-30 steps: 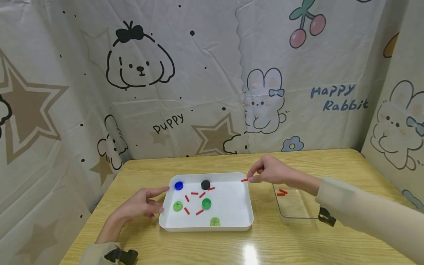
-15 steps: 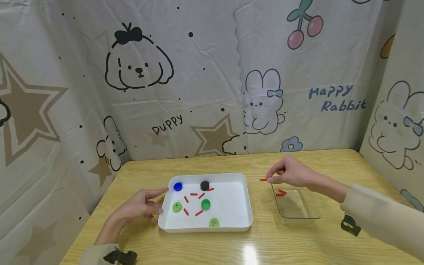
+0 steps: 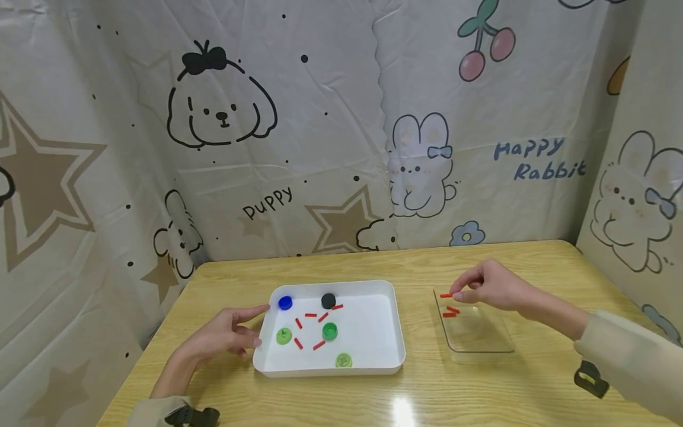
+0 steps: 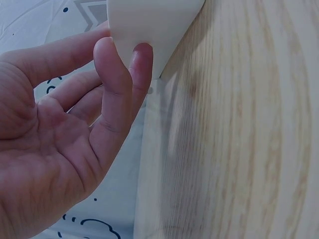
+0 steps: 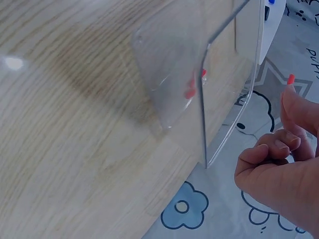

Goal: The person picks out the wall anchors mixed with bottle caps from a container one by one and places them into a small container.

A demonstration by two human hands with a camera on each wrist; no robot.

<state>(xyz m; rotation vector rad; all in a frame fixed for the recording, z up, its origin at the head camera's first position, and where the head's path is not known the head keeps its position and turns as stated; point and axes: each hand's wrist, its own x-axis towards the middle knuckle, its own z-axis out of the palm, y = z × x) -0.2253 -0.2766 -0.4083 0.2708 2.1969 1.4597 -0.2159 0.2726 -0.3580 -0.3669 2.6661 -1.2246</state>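
Note:
My right hand (image 3: 493, 286) pinches a short red stick (image 3: 445, 295) between thumb and fingertips, above the far left corner of a clear container (image 3: 482, 351). In the right wrist view the red stick (image 5: 291, 79) pokes out past the fingertip, beside the container rim (image 5: 203, 119). A few more red sticks (image 3: 450, 315) lie on the container's floor. At the left, my left hand (image 3: 219, 333) rests its fingertips against the outer end wall of a white tray (image 3: 373, 332). The left wrist view has those fingers (image 4: 115, 84) loosely bent at the tray wall (image 4: 149, 22).
Inside the tray lie several red sticks (image 3: 299, 343), a blue cap (image 3: 285, 303), a black cap (image 3: 328, 301), a green cap (image 3: 329, 331) and two light green discs (image 3: 284, 336). The wooden table (image 3: 341, 400) ends at a printed cloth (image 3: 299, 130) behind.
My right hand has moved right, from the tray's far right corner to over the clear container, carrying the red stick. The left hand has stayed at the tray.

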